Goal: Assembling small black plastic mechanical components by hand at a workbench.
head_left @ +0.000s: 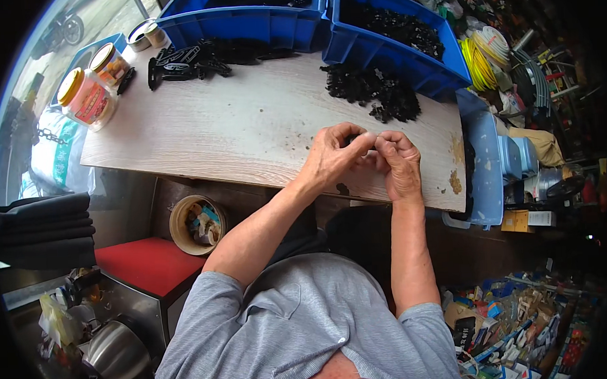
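My left hand [336, 151] and my right hand [402, 163] meet over the front edge of the pale wooden table [212, 119]. Thumbs and fingers are pinched together on both, their tips almost touching. A bit of something dark shows inside the curl of my left fingers, too small to name. What my right fingers hold, if anything, is hidden. Just beyond my hands lies a loose heap of small black parts [374, 91]. Farther left, long flat black pieces [189, 59] are piled on the tabletop.
Two blue bins of black parts stand along the back, a left bin [242, 23] and a right bin [392, 53]. Lidded jars [86, 97] sit at the left. A waste bucket [176, 229] and a red-topped cabinet [147, 264] are below; a blue crate [484, 161] adjoins the right edge.
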Motion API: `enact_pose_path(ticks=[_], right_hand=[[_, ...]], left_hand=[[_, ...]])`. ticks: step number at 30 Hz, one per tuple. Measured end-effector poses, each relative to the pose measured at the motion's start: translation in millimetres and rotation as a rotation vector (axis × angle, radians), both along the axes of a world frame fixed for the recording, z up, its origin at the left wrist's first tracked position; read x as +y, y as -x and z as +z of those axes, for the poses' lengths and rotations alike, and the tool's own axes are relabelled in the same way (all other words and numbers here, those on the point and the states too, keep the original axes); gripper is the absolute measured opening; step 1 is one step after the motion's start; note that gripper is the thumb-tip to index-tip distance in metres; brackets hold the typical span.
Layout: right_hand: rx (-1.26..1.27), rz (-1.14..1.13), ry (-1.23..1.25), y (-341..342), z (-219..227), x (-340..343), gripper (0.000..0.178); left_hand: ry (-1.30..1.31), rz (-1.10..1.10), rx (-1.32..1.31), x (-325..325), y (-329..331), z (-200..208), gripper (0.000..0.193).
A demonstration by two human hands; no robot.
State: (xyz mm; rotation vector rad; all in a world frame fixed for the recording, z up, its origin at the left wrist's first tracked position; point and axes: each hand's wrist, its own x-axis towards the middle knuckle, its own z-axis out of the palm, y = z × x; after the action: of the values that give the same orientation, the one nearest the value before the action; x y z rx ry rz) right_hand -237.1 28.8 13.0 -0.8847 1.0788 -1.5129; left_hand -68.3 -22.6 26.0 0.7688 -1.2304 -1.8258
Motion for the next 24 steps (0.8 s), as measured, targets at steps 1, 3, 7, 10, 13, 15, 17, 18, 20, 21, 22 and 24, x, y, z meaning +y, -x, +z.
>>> enact_pose_path(ticks=[1, 3, 7, 10, 13, 15, 17, 18, 20, 21, 22, 24], right_hand=[[-0.005, 0.009, 0.003, 0.3, 0.5, -1.2, 0.013], [0.07, -0.065, -0.087, -2.3, 3.0, -2.5, 0.014], [0.082, -0.07, -0.089, -11.7, 14.7, -2.9, 0.017], [0.112, -0.066, -0.121, -10.6, 19.0, -4.9, 0.021], [0.137, -0.001, -0.219, -10.8, 26.6, -6.7, 0.025], [0.239, 0.081, -0.258, -12.1, 29.8, -6.8, 0.027], [0.26, 0.061, -0.213, -13.7, 29.1, -4.9, 0.027], [0.281, 0.039, -0.172, -14.3, 28.2, -4.0, 0.027], [0.234, 0.019, -0.16, -15.0, 24.3, -2.1, 0.027], [0.189, -0.003, -0.15, -14.7, 22.3, -1.8, 0.028], [0.191, -0.005, -0.149, -12.9, 21.4, -1.3, 0.028], [0.194, 0.006, -0.127, -7.9, 19.6, 0.5, 0.029]], left_hand=[[-0.093, 0.003, -0.014, -0.1, 0.6, 4.7, 0.027], [-0.048, 0.04, -0.046, -1.5, 3.3, 0.3, 0.031], [-0.102, 0.062, -0.037, -2.1, 3.1, -2.7, 0.025], [-0.154, 0.094, 0.0, -2.1, 3.6, -1.3, 0.021], [-0.182, 0.128, 0.046, -2.4, 2.4, -3.1, 0.017], [-0.172, 0.142, 0.069, -1.4, 0.7, -3.7, 0.016], [-0.155, 0.083, 0.051, 0.9, -1.0, -2.5, 0.015], [-0.152, 0.085, 0.051, 0.6, -1.3, -2.1, 0.015], [-0.122, 0.022, 0.036, 0.1, -1.6, -2.5, 0.015], [-0.119, 0.02, 0.036, -0.8, -2.2, -3.7, 0.015], [-0.072, -0.017, 0.044, -1.5, -2.2, -6.0, 0.017], [0.162, -0.01, -0.032, -8.2, -3.8, -11.7, 0.02]])
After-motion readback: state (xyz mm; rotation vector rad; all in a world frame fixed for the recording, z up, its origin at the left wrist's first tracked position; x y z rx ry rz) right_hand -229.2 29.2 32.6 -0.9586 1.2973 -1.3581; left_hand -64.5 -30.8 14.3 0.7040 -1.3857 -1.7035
